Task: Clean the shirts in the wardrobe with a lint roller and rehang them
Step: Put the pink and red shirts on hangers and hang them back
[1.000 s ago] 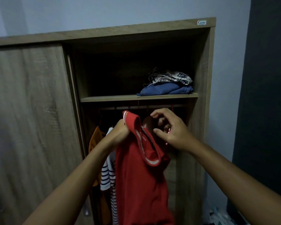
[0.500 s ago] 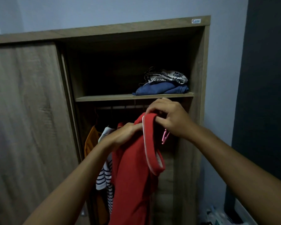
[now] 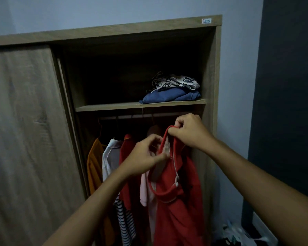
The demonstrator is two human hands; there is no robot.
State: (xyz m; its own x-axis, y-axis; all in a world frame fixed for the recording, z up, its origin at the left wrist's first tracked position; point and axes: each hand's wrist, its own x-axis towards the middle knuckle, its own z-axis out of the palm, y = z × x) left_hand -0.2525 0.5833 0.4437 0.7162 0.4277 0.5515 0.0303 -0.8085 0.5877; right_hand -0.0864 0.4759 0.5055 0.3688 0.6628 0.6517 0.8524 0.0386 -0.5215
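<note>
2 hands hold a red shirt [image 3: 178,201] by its collar inside the wardrobe's [image 3: 210,68] right edge, the right hand [image 3: 188,132] pinching the top just under the rail [image 3: 140,116], the left hand [image 3: 144,157] pinching lower, the shirt hanging straight down.

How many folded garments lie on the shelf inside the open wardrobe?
2: a blue garment at the right end of the shelf, and a white patterned one stacked on top of it. Others may be hidden in the dark back.
</note>
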